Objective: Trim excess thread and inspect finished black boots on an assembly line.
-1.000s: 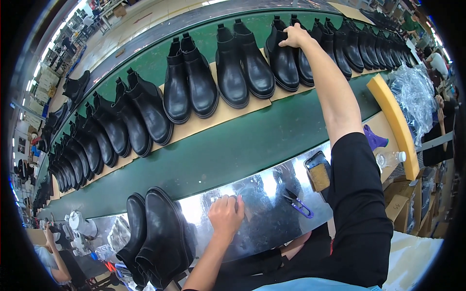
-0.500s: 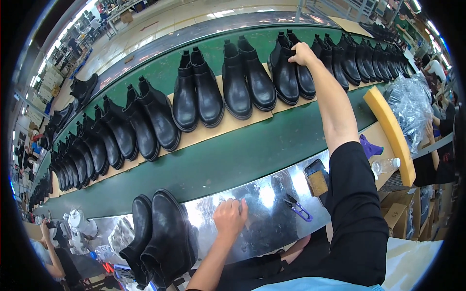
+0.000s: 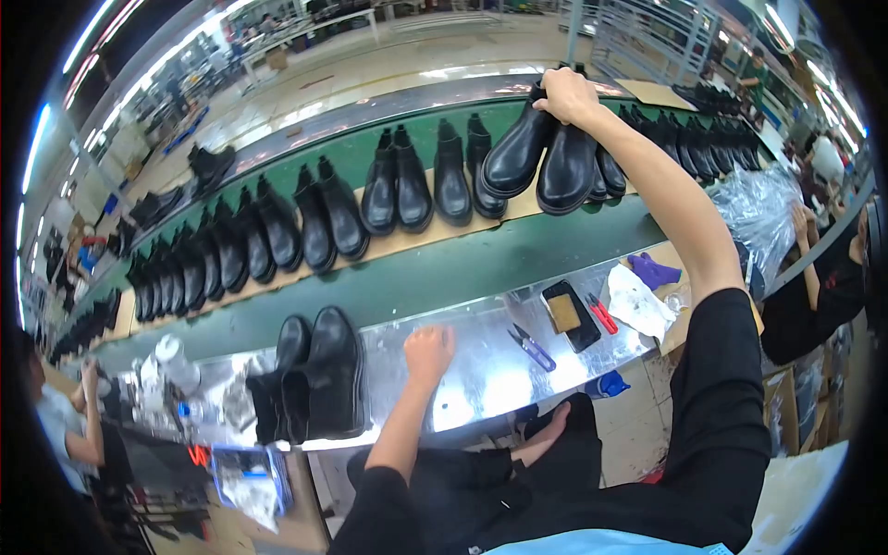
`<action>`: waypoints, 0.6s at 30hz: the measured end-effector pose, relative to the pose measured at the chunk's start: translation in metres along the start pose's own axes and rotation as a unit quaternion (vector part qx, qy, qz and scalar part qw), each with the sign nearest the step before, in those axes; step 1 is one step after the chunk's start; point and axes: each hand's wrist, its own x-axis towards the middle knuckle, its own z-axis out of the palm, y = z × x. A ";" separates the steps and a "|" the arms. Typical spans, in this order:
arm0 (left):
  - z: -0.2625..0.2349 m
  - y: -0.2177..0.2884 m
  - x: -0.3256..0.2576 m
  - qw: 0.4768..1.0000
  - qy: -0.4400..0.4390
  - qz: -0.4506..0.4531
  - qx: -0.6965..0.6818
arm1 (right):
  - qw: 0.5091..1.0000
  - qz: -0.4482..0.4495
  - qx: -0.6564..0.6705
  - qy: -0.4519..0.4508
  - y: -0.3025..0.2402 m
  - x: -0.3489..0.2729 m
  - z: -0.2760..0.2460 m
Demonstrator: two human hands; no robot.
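Observation:
My right hand (image 3: 567,95) grips a pair of black ankle boots (image 3: 566,171) by their tops. The pair is tilted, toes toward me, lifted over the row on the green belt (image 3: 407,277). My left hand (image 3: 429,352) is loosely closed above the metal table (image 3: 462,379), with nothing visible in it. Left of that hand another pair of black ankle boots (image 3: 333,379) lies on the table, toes pointing away from me. On the belt, a long row of black ankle boots (image 3: 396,190) stands in pairs on cardboard strips.
Purple-handled thread snips (image 3: 534,351), a phone (image 3: 583,324) with a tan block (image 3: 561,313), red snips (image 3: 602,314), white paper (image 3: 641,301) and a purple cloth (image 3: 655,270) lie at the right. Clear plastic bags (image 3: 758,217) are beyond. Co-workers sit at both sides.
My right hand has raised a pair of boots off the belt. The view has shifted, showing more of the table's right side. My left hand remains closed over the table.

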 end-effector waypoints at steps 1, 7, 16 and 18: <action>0.002 0.002 0.000 0.999 -0.027 -0.025 -0.010 | 0.997 0.033 0.019 -0.065 -0.013 -0.013 -0.015; -0.020 0.067 -0.008 0.844 -0.063 -0.317 -0.428 | 0.986 0.046 0.003 -0.162 -0.094 -0.079 -0.041; -0.099 0.080 -0.037 0.405 0.024 -0.450 -0.796 | 0.978 0.083 0.154 -0.112 -0.167 -0.194 -0.002; -0.105 0.051 -0.042 0.410 0.040 -0.515 -0.752 | 0.979 0.049 0.180 -0.084 -0.179 -0.225 -0.004</action>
